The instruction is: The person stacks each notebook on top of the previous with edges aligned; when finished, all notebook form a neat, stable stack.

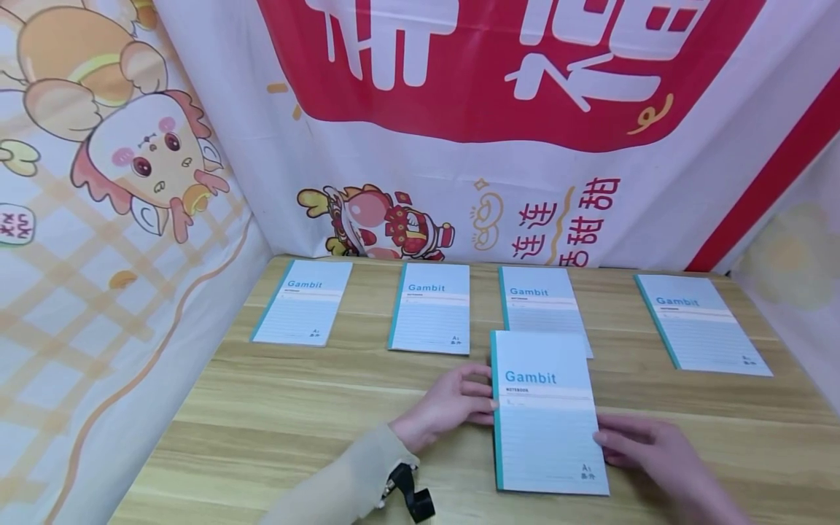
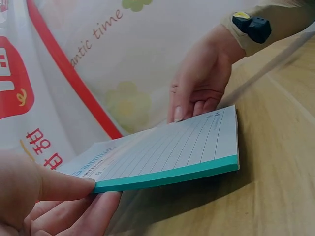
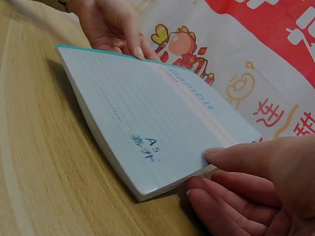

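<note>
A pale blue notebook [image 1: 547, 430] with a teal spine and "Gambit" on its cover is held above the wooden table. My left hand [image 1: 456, 401] pinches its spine edge, thumb on top and fingers beneath, as the left wrist view shows. On the opposite edge, my right hand [image 1: 650, 448] grips near the lower corner, thumb on the cover and fingers underneath. Below the notebook, a shadow falls on the tabletop in the left wrist view. Its top edge overlaps a matching notebook [image 1: 541, 299] behind it in the head view.
Three more matching notebooks lie along the back of the table [image 1: 262, 430]: a far-left one [image 1: 302, 302], a middle-left one [image 1: 429, 310] and a far-right one [image 1: 702, 324]. Printed cloth [image 1: 420, 160] hangs behind, and patterned cloth [image 1: 131, 292] borders the left side.
</note>
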`<state>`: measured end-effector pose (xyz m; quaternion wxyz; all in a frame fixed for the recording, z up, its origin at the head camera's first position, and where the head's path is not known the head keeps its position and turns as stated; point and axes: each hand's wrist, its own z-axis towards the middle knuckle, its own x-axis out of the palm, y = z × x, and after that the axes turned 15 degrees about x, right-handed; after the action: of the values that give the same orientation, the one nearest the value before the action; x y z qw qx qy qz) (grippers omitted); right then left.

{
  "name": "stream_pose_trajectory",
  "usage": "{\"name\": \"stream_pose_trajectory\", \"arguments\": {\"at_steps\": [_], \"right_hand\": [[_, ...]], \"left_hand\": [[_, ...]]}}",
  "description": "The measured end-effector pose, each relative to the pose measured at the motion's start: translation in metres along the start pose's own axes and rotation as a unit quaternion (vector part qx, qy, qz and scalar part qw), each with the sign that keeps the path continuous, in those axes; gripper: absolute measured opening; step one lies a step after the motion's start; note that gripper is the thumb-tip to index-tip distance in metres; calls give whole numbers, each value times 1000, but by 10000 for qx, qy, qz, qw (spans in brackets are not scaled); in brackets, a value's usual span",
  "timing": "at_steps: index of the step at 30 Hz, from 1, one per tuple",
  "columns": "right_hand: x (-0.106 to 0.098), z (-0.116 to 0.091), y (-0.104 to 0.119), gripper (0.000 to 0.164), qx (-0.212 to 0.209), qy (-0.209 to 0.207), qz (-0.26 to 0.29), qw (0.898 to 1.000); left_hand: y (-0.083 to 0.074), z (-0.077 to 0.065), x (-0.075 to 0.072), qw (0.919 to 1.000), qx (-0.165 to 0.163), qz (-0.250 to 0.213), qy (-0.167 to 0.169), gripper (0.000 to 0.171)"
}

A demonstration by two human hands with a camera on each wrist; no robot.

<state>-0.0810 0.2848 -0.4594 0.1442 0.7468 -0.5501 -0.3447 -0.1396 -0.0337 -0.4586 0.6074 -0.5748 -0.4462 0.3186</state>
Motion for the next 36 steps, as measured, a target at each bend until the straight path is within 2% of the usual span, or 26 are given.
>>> {"name": "stream_pose_trajectory", "arguments": {"at_steps": [5,13,19,26,29,36], "right_hand": [[5,-2,2,77,-64,131,72,9999],[9,-2,7,60,-278,278,-13,9992],[12,-3,11,60,-412,327,-184,9984],[21,-1,22,64,-645,526,384,9958],[25,-1,27,60,-671,592,593,9942],[39,-2,37,54,-863,668,1057,9884]], "left_hand": [[-3,2,-6,9999,45,33,-88,43],[-6,2,-14,10000,44,-18,-54,42],[-8,2,-21,9998,81,-68,-154,44],[-9,6,-31,9991,207,-173,-317,45],[-11,7,-36,9989,221,-182,-367,47],[-19,9,-52,9990,272,79,-339,43]]}}
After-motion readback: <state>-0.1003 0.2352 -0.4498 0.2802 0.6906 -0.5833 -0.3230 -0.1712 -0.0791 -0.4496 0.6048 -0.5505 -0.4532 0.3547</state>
